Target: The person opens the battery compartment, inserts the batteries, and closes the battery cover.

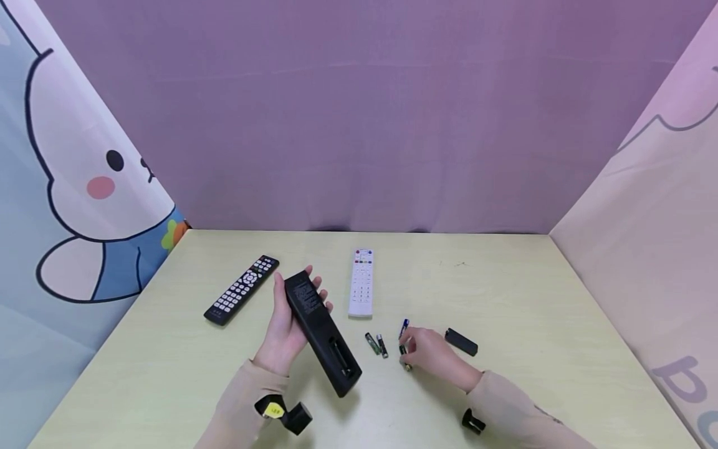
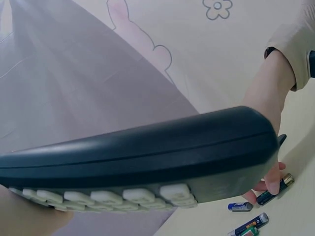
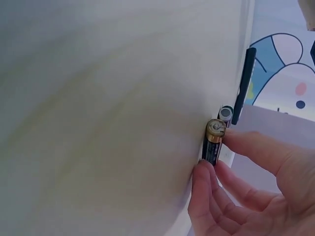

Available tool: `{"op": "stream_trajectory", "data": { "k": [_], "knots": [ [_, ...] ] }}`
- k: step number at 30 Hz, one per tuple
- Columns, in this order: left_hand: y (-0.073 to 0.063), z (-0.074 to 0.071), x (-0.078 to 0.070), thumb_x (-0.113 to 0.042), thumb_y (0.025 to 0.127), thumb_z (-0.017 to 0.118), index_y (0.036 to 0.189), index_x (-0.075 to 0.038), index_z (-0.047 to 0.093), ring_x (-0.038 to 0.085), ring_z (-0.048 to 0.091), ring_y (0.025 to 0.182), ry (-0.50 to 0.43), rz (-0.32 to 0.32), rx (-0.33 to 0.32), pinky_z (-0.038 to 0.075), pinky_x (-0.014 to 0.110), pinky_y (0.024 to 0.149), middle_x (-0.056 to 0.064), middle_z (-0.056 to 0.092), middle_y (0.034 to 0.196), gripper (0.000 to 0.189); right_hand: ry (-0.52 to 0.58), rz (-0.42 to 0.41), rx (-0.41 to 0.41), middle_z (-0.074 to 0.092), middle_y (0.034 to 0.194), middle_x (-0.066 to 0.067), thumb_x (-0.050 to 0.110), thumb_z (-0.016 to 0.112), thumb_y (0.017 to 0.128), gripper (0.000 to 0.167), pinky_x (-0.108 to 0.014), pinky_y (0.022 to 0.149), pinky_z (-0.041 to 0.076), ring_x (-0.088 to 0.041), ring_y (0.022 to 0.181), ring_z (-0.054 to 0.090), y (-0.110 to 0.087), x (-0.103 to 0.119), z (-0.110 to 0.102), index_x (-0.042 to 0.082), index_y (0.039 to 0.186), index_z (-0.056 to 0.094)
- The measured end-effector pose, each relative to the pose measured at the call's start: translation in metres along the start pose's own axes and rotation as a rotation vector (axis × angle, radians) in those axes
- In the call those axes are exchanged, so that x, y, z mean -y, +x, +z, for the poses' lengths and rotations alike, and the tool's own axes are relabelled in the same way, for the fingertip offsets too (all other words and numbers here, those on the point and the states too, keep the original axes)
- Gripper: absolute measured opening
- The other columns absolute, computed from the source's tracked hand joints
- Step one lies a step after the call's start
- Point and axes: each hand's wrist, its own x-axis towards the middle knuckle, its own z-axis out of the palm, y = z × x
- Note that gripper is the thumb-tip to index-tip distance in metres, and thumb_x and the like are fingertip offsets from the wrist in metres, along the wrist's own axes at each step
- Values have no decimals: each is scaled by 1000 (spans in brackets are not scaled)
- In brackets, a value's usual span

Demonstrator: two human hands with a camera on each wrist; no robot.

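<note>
My left hand [image 1: 284, 333] grips a black remote control [image 1: 315, 321], its back turned up and the battery compartment [image 1: 339, 357] at its near end uncovered. In the left wrist view the edge of the remote and its pale buttons [image 2: 139, 195] show. Over the table, my right hand [image 1: 433, 357] pinches a black-and-gold battery [image 3: 213, 142] between thumb and fingers. A blue battery [image 1: 404, 327] lies just beyond those fingertips. Left of the right hand lie a green battery [image 1: 372, 343] and a dark one [image 1: 382, 347], side by side.
A black battery cover [image 1: 461, 342] lies beyond the right wrist. Farther back are a white remote [image 1: 361, 284] in the middle and another black remote [image 1: 242, 290] at left, both buttons up. Fabric screens [image 1: 359, 125] border the table [image 1: 516, 299] at the back and sides.
</note>
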Motion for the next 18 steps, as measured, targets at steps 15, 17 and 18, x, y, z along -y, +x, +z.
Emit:
{"op": "stream_trajectory", "data": {
  "k": [15,17,18],
  "knots": [
    [-4,1,1,-63,82,33,113,-21,48,15,47,83,-10,2,3,40,29,77,-1,51,95,55,16,16,10,52,66,2,-1,65,66,22,-22,50,40,-11,57,46,1,2,1,2,87,58],
    [-4,1,1,-63,81,33,114,-21,47,15,47,83,-12,1,2,40,29,76,-1,51,96,55,30,6,-5,52,66,2,-1,64,66,24,-22,49,39,-10,56,46,1,2,0,2,89,58],
    [-4,2,0,-64,81,32,114,-21,46,15,47,83,-14,0,1,40,29,76,-1,51,95,56,35,0,-15,52,66,2,-1,64,66,24,-21,48,39,-10,56,45,1,2,0,2,89,58]
  ]
}}
